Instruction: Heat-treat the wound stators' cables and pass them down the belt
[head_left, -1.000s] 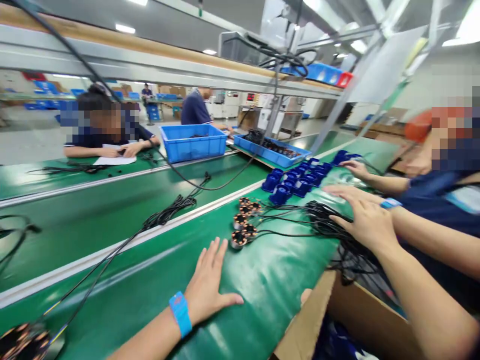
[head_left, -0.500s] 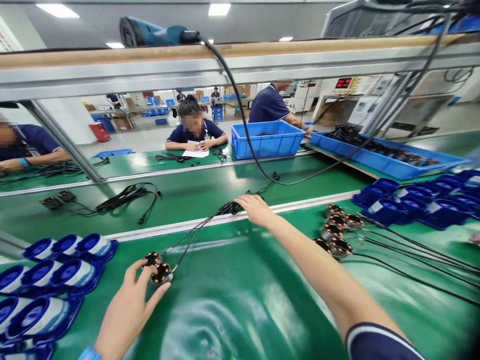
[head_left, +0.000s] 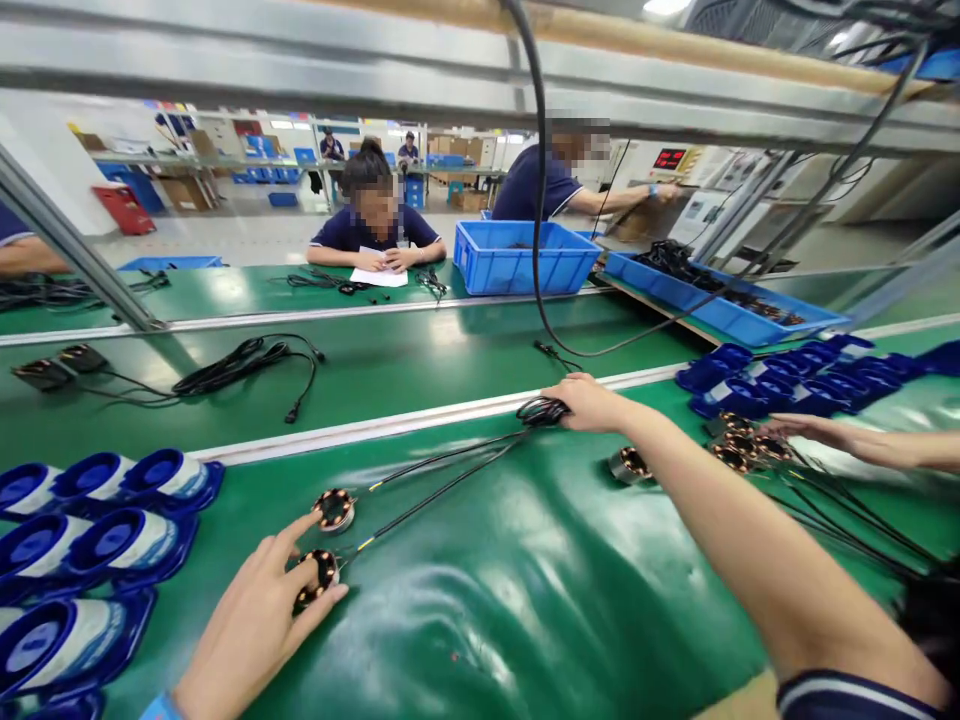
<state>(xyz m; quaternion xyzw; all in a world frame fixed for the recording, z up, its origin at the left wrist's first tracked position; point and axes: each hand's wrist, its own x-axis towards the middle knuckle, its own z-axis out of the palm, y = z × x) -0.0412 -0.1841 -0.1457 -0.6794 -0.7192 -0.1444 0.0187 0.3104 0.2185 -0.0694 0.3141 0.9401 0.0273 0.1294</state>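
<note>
Black cable bundle [head_left: 538, 412] = landmark, at the white rail [head_left: 420, 425] on the green surface [head_left: 480, 560]. Right hand [head_left: 594, 402]: grip clamped on the bundle's right end, fingers curled round it. 2 leads [head_left: 442, 490] run left and nearer from the bundle to 2 copper-wound pieces, far stator [head_left: 334, 511] and near stator [head_left: 322, 578], lying just apart. Left hand [head_left: 251, 612], also left of and nearer than the bundle: fingers spread, index fingertip on far stator, thumb and another finger at near stator; can't tell if the grip pinches it.

Well left of bundle: rows of blue housings [head_left: 120, 542]. Right of bundle: lone stator [head_left: 627, 464], partly behind the right forearm; further right, stator group [head_left: 735, 455] with black cables, a co-worker's hand [head_left: 844, 436] at it, contact unclear. Right and beyond bundle: housing cluster [head_left: 795, 378], blue tray [head_left: 675, 295] carrying dark cables. Straight beyond bundle: blue bin [head_left: 529, 260], hanging cable in front. Left and beyond: coiled cable [head_left: 232, 368]; past it, a seated co-worker [head_left: 346, 235], hands at white paper [head_left: 379, 277].
</note>
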